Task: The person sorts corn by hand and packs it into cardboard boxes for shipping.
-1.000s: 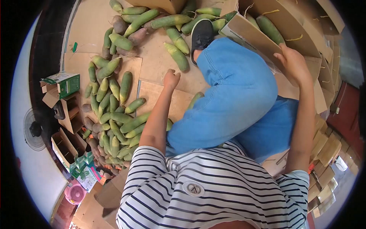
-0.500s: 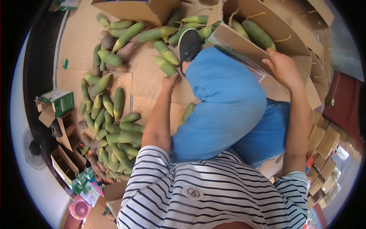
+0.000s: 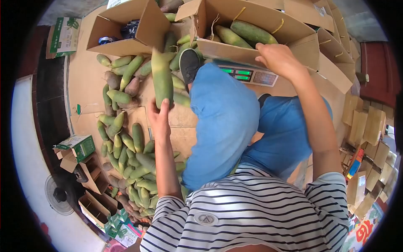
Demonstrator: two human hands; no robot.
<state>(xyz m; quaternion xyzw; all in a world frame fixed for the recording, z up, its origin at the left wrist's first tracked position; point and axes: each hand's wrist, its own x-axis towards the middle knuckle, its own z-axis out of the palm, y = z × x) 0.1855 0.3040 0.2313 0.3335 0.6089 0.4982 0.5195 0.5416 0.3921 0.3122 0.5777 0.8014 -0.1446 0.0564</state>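
My left hand (image 3: 160,119) is closed round the thick lower end of a long green radish (image 3: 162,82), raised off the floor with its pale yellowish end pointing away from me. My right hand (image 3: 277,61) grips the near edge of an open cardboard box (image 3: 228,48), fingers hooked over the rim. Inside that box lie a large dark green radish (image 3: 254,32) and a paler one (image 3: 232,37). Just below the box shows a weighing scale (image 3: 247,75) with lit green digits, partly hidden by my knee.
A heap of green radishes (image 3: 134,168), with some purplish ones (image 3: 132,87), spreads over the cardboard-covered floor at left. Another open box (image 3: 121,48) holds dark items. More cartons (image 3: 336,50) stand at right. A fan (image 3: 58,193) is at lower left.
My left hand has lifted the radish off the floor and moved left with it. My right hand stays on the box edge. The view has shifted, revealing the scale display.
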